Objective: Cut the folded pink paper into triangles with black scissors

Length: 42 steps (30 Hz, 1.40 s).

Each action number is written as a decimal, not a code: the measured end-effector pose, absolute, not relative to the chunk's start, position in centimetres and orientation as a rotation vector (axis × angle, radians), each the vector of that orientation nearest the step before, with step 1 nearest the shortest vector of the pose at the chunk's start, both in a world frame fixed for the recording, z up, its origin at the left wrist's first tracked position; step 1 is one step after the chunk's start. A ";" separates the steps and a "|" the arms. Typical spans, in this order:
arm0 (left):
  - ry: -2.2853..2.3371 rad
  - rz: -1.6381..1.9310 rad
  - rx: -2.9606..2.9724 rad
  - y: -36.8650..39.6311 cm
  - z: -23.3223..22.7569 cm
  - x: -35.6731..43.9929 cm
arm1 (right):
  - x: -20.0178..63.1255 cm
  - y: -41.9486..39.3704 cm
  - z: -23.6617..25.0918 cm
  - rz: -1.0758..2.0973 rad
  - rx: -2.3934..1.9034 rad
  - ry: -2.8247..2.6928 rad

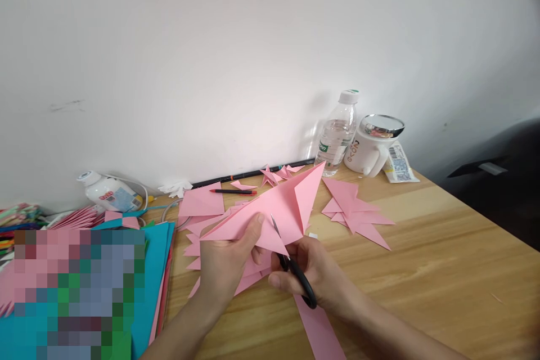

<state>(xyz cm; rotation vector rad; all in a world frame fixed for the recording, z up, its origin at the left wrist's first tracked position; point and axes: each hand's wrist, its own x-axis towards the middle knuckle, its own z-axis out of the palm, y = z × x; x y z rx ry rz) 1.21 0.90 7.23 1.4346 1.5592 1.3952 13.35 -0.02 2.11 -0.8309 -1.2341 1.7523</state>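
**Operator:** While the left hand (230, 261) lifts the folded pink sheet (274, 211) clear of the bench (442, 247), I see its grip pinching the sheet's lower edge, thumb on top. The right hand (314, 275) has its fingers pressed together through the black handles of the scissors (293, 267), and the blades sit at the sheet's bottom fold, only slightly parted.

**Observer:** So which step is this?

**Operator:** I judge it a cut just starting at the fold, with most of the sheet uncut. The sheet hangs above loose pink offcuts (356, 211), and a pink strip (320, 332) lies on the bench under the right wrist.

**Observer:** What does the next move need?

**Operator:** By my reading, steady tension from the left hand so the layers don't slide, and the blades driven straight along the intended line. The folded layers look thick, so a firm squeeze would be wanted.

**Observer:** Anything crowding the work?

**Operator:** A water bottle (337, 132) and white mug (371, 149) stand well apart at the wall; a stack of coloured paper (158, 259) lies to the left.
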 end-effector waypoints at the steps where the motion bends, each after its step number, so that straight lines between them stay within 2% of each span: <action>1: 1.561 1.400 1.444 0.9 7.2 1.2 | 13.3 0.0 2.1 1.750 -0.832 -1.235; 42: 1.472 1.327 1.379 1.0 7.1 1.1 | 13.2 -0.1 0.9 1.697 -0.893 -1.170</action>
